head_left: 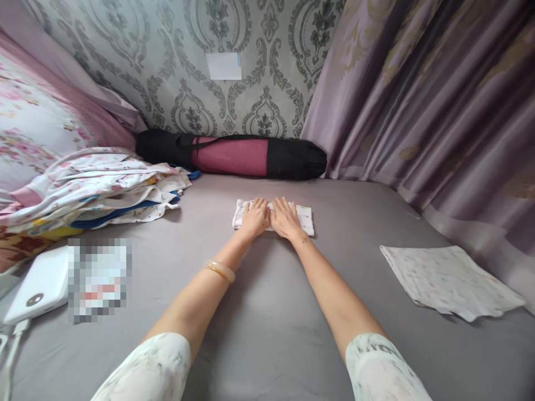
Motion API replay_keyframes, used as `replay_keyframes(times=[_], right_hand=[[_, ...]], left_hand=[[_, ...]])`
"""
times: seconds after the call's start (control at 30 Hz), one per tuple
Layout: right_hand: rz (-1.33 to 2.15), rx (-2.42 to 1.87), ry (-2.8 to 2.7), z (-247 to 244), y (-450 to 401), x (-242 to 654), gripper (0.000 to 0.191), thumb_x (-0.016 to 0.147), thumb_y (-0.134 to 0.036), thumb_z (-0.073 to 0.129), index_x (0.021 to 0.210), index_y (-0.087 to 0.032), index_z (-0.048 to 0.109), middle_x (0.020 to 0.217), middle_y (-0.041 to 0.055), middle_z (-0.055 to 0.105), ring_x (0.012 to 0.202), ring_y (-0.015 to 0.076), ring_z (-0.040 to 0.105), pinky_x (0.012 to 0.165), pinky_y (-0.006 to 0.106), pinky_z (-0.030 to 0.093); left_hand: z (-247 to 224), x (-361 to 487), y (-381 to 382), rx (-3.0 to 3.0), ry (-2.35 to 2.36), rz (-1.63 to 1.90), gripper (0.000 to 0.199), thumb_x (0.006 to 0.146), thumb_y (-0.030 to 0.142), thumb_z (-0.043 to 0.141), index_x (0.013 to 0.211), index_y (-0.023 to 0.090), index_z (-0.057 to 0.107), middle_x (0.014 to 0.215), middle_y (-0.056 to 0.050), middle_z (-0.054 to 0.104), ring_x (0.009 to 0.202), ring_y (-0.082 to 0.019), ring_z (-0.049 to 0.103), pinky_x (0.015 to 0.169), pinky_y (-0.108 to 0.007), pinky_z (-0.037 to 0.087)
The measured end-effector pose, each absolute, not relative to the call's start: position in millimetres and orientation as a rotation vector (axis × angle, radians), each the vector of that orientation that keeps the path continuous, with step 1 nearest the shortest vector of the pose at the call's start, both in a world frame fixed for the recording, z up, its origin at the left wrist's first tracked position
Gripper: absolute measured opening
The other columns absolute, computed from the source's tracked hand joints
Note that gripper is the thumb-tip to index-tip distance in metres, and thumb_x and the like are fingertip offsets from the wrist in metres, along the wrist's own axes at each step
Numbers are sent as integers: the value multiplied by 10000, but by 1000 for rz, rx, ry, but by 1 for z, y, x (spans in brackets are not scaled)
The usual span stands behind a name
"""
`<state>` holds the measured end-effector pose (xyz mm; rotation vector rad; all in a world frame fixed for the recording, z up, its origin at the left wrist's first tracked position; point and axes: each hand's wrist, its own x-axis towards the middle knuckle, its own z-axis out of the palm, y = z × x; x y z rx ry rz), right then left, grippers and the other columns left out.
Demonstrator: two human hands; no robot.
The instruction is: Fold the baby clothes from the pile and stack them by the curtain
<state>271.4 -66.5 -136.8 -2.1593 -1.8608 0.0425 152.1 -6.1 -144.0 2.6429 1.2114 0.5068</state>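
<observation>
1. Location: white printed cloth [306, 220] on the grey bedsheet [267, 317], midway between left and right edges, nearer the far edge, where a mat bag [229, 157] lies.
2. Grip: left hand [256, 216] and right hand [286, 215] side by side, palms down on the cloth, fingers extended and slightly spread; nothing pinched. Thumb contact: cannot tell.
3. Progress (judged): cloth already folded to a compact, fairly flat rectangle; whether another fold remains, cannot tell. A flat patterned cloth [451, 281] lies by the right edge, apart from the hands. Heaped garments [100, 186] at the left edge look loose, unfolded.
4. Orientation: long axis left to right, roughly parallel to the mat bag, right end slightly nearer the wearer; short ends face left and right.
</observation>
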Motion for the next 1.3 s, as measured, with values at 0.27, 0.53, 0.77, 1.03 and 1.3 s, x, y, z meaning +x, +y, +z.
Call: replay_keyframes(times=[0.27, 0.53, 0.77, 1.03, 1.3], right_hand=[[160, -2201, -1886, -153, -69, 268, 559, 982, -294, 213, 1516, -158, 307, 1574, 42, 287, 1461, 223, 196, 1183, 452, 120], [238, -2185, -1901, -151, -67, 272, 558, 984, -295, 213, 1519, -158, 296, 1581, 37, 267, 1464, 219, 188, 1188, 450, 111], [-23, -2226, -1763, -144, -74, 271, 546, 998, -309, 232, 1504, -123, 323, 1578, 83, 271, 1472, 248, 148, 1183, 492, 24], [156, -2244, -1845, -151, -75, 268, 547, 989, -310, 214, 1507, -177, 328, 1579, 21, 274, 1457, 228, 197, 1181, 481, 111], [55, -2302, -1751, -148, -77, 273, 560, 993, -346, 238, 1520, -165, 293, 1588, 66, 251, 1469, 243, 153, 1180, 485, 59]], left_hand=[[-162, 151, -6, 2577, 1271, 306, 504, 996, 379, 260, 1458, 234, 400, 1556, -95, 330, 1460, -290, 223, 1165, -551, 127], [-159, 151, -5, 2570, 1260, 313, 488, 992, 375, 285, 1437, 225, 419, 1545, -111, 348, 1450, -299, 245, 1149, -562, 162], [-149, 151, -11, 2726, 1228, 645, 445, 995, 321, 286, 1371, 195, 487, 1481, -107, 451, 1427, -254, 306, 1179, -474, 166], [-153, 151, -11, 2710, 1234, 198, 508, 1008, 366, 238, 1466, 195, 374, 1556, -90, 329, 1444, -275, 267, 1160, -521, 200], [-152, 150, -11, 2785, 1345, 389, 517, 1003, 394, 233, 1438, 186, 421, 1539, -108, 362, 1444, -263, 268, 1172, -506, 172]])
